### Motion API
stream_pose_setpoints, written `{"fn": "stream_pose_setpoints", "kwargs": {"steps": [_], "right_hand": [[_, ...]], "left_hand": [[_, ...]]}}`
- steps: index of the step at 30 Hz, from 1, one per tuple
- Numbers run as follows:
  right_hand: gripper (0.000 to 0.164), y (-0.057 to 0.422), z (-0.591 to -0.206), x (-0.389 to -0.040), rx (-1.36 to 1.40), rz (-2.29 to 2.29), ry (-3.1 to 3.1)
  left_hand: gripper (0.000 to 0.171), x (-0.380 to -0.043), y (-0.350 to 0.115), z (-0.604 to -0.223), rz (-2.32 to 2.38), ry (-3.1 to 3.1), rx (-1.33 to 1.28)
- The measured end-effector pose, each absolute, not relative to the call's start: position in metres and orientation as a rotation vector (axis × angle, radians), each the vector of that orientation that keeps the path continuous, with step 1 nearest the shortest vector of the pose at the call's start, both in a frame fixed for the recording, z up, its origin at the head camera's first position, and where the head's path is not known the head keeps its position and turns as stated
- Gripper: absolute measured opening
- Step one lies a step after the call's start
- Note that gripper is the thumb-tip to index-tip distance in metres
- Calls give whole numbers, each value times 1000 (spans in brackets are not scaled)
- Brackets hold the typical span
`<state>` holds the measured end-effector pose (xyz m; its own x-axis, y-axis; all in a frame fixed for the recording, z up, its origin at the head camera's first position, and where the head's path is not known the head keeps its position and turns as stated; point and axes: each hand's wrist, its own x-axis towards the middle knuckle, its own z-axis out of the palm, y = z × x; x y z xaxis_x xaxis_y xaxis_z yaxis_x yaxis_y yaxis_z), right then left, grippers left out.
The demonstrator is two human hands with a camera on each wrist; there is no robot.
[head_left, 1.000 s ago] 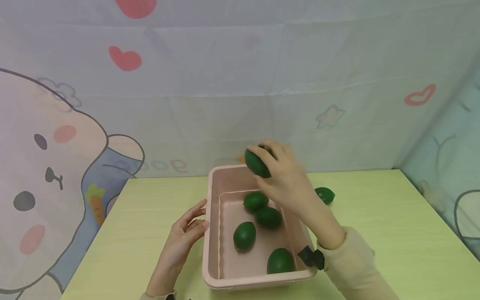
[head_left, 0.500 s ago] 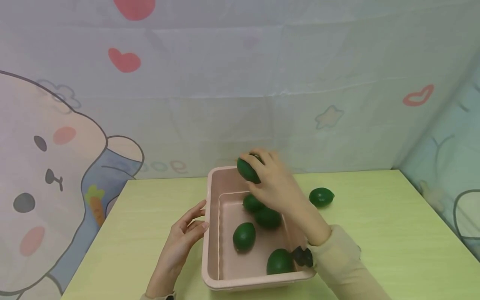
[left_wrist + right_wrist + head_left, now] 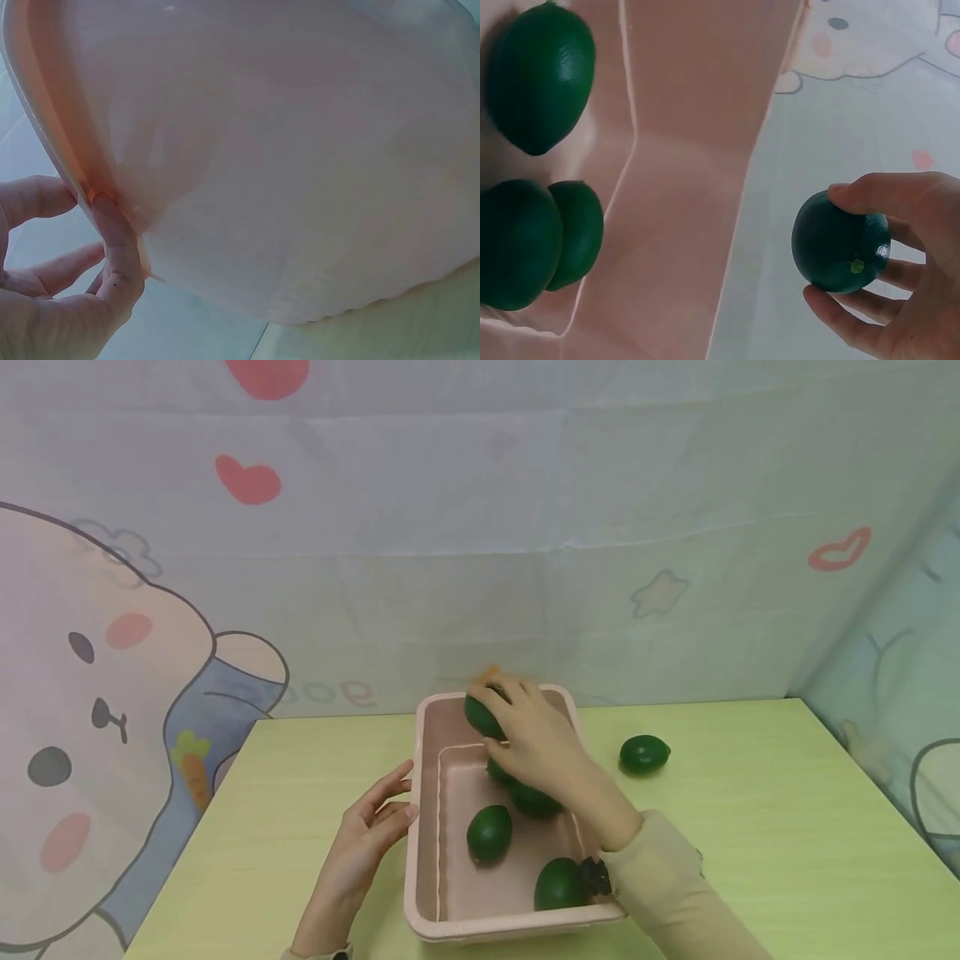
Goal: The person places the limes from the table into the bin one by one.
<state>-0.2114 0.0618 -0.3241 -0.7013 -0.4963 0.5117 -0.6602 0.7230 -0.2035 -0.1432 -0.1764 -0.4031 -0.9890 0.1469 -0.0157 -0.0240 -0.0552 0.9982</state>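
A pink plastic bin (image 3: 457,928) stands on the table with several dark green limes (image 3: 489,833) on its floor. My left hand (image 3: 367,843) grips the bin's left rim; in the left wrist view, a fingertip is tucked under the lip (image 3: 56,135). Over the far end of the bin, my right hand (image 3: 540,739) holds another lime (image 3: 482,717) between thumb and fingers. In the right wrist view this lime (image 3: 840,241) hangs clear of the others, its stem end showing. The right hand partly covers two limes (image 3: 536,800) below it.
One lime (image 3: 645,754) lies on the pale yellow-green table (image 3: 750,827), right of the bin. Behind the table hangs a printed cloth (image 3: 450,610), close to the bin's far rim.
My right hand has moved left and down with its lime, from above the far rim toward the bin's inside. The lime on the table has come fully into sight. My left hand stays put.
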Motion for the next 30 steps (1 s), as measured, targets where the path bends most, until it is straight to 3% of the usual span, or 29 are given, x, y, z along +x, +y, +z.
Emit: {"fn": "stream_pose_setpoints", "kwargs": {"steps": [30], "right_hand": [[50,47,-340,-209,1113,241,-2597]], "left_hand": [[57,-143,-175,-405,2178,2080,131]]}}
